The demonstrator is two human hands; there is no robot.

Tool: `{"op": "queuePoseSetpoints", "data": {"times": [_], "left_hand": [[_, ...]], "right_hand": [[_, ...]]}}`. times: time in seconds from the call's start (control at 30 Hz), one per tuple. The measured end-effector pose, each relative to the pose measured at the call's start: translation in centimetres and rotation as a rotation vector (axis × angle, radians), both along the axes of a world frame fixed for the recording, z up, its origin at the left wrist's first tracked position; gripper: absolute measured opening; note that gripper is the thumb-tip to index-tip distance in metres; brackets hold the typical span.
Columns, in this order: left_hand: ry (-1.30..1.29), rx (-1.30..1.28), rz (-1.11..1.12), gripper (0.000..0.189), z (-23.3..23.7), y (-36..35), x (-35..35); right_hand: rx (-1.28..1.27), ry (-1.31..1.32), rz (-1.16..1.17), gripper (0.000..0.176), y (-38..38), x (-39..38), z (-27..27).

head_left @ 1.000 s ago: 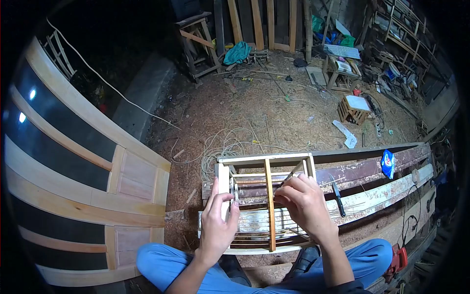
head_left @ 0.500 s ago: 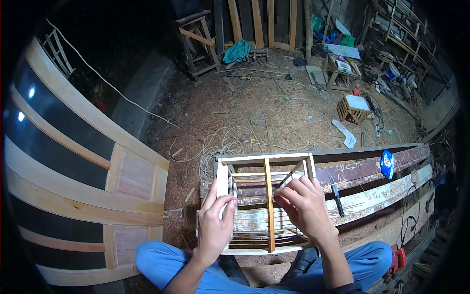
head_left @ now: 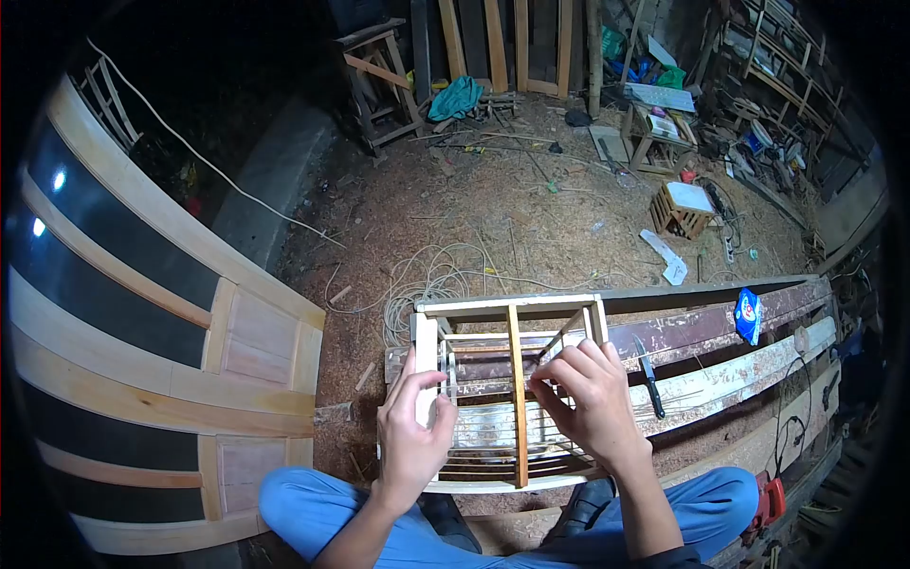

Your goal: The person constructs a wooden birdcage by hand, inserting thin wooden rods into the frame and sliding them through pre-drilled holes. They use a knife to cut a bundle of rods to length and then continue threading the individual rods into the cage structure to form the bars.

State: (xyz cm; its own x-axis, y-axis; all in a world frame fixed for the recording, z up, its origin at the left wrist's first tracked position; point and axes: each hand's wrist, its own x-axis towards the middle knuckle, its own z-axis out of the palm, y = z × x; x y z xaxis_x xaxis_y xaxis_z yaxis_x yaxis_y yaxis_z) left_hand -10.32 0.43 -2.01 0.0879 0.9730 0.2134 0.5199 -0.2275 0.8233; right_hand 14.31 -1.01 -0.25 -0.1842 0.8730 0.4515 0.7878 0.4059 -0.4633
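A small wooden frame (head_left: 518,446) with thin slats rests in front of my knees, an orange-brown strip running down its middle. My left hand (head_left: 413,427) is at the frame's left side piece, its thumb and index finger apart with nothing seen between them. To the right of the middle strip, my right hand (head_left: 590,403) is over the frame with its thumb and index finger pinched together; anything between them is too small to make out. A knife (head_left: 649,379) with a black handle lies on the boards right of the frame.
A blue packet (head_left: 748,317) lies on the long boards (head_left: 730,379) at the right. Panelled woodwork (head_left: 171,379) fills the left side. Beyond the frame are a coiled cord (head_left: 445,275), a slatted crate (head_left: 684,209) and a stand (head_left: 379,90). A red tool (head_left: 770,503) sits near my right knee.
My left thumb and index finger have spread apart. The right hand's pinching fingers have moved slightly off the middle strip. The view has shifted very slightly.
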Motion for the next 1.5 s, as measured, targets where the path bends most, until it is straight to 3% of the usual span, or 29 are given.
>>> {"op": "queuePoseSetpoints", "data": {"times": [0.07,0.13,0.23,0.8,1.3,1.5], "left_hand": [[-0.045,0.012,0.013,0.015,-0.2,0.0,-0.3],[0.075,0.099,-0.063,0.017,0.1,0.0,-0.4],[0.043,0.013,-0.002,0.017,0.8,-0.3,0.1],[0.08,0.044,0.008,0.012,0.4,-0.4,0.3],[0.142,0.074,0.002,0.013,0.4,-0.2,0.2],[0.151,0.094,-0.016,0.015,0.3,0.0,0.1]], "right_hand": [[0.008,0.017,0.014,0.016,0.0,0.0,-0.2],[0.004,0.022,0.018,0.015,0.0,0.0,-0.1],[-0.003,0.018,0.024,0.015,0.0,0.1,-0.1],[-0.021,0.021,0.039,0.014,0.5,-0.2,0.0],[-0.126,0.1,0.079,0.023,0.2,-0.6,0.2],[-0.167,0.194,0.081,0.013,-0.2,-0.2,1.3]]}}
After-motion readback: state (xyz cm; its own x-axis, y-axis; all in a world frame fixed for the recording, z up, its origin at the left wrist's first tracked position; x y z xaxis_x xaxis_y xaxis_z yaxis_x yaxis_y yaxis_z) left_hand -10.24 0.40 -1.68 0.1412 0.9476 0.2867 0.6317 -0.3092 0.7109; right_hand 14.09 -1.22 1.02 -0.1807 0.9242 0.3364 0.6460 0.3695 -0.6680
